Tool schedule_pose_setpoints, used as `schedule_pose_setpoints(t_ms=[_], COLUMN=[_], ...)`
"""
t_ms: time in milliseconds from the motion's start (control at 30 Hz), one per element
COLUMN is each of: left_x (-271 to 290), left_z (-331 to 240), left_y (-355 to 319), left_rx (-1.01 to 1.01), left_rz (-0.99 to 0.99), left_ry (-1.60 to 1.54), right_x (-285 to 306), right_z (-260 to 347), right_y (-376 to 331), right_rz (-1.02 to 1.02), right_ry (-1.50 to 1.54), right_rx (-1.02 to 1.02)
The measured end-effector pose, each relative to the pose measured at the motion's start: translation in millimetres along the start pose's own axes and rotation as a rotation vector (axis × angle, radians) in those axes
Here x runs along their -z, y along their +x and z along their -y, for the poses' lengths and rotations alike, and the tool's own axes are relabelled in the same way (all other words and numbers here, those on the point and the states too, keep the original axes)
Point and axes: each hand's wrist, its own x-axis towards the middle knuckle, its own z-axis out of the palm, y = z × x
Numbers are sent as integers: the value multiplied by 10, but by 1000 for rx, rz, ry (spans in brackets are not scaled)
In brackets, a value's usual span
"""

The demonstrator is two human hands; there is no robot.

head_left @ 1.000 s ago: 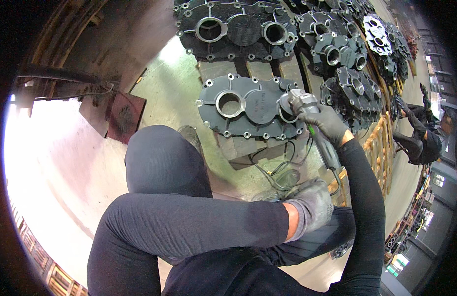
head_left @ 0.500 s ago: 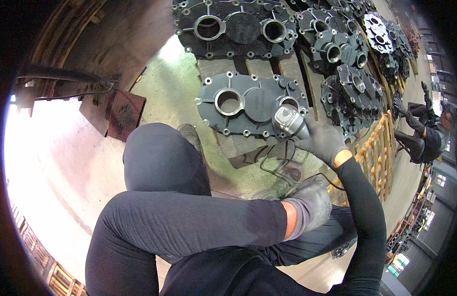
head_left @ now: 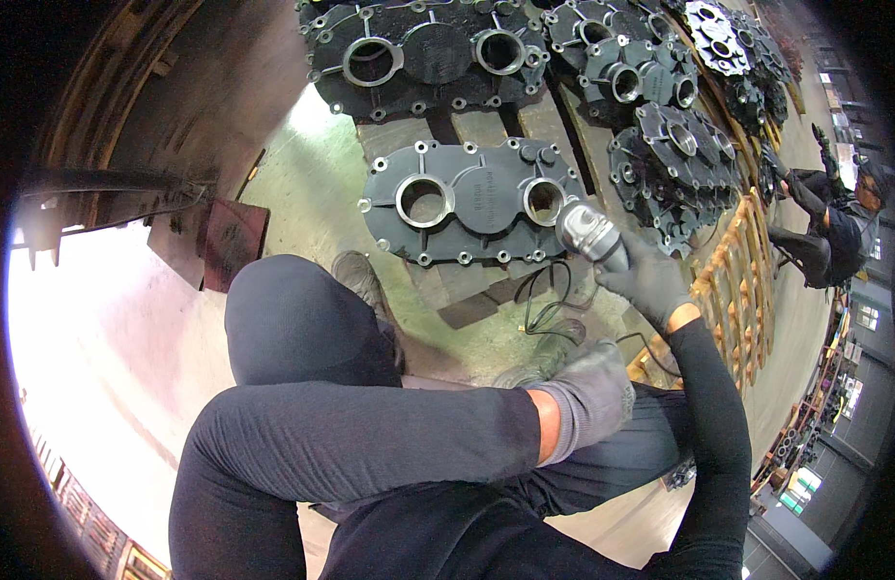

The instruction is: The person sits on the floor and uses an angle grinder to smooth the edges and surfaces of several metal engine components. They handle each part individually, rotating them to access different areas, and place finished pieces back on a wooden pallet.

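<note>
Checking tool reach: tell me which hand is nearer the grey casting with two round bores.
Right. The right hand holds a grinder at the grey casting's right bore; the left hand rests lower, on the knee.

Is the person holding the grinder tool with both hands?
No, only the right hand grips the grey power tool near the dark metal casting; the gloved left hand rests back by the knee.

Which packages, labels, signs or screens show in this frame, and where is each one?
No package, label, sign or screen can be made out.
Raised marks on the dark grey cast housing, on the wooden pallet ahead: too small to tell.
The right hand holds a silver power tool; no label shows on it.
</note>
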Motion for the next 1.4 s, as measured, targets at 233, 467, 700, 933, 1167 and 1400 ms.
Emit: schedule_pose_setpoints(t_ms=[233,467,700,933,1167,1400], left_x=[20,-11,99,-25,-112,-182], left_z=[51,50,-15,-53,0,51], left_y=[16,-86,10,-3,183,36], left_rx=[-1,30,-22,6,70,12], left_rz=[74,64,229,142,313,89], left_ry=[27,-24,99,160,292,-251], right_x=[-160,-115,-340,-845,-929,-649], right_z=[-105,214,191,444,797,431], right_y=[525,587,141,-250,-526,-519], right_rz=[41,151,89,22,-15,-233], right_ry=[616,1064,1384,1666,1536,479], right_rx=[-21,-232,-305,-479,-677,-317])
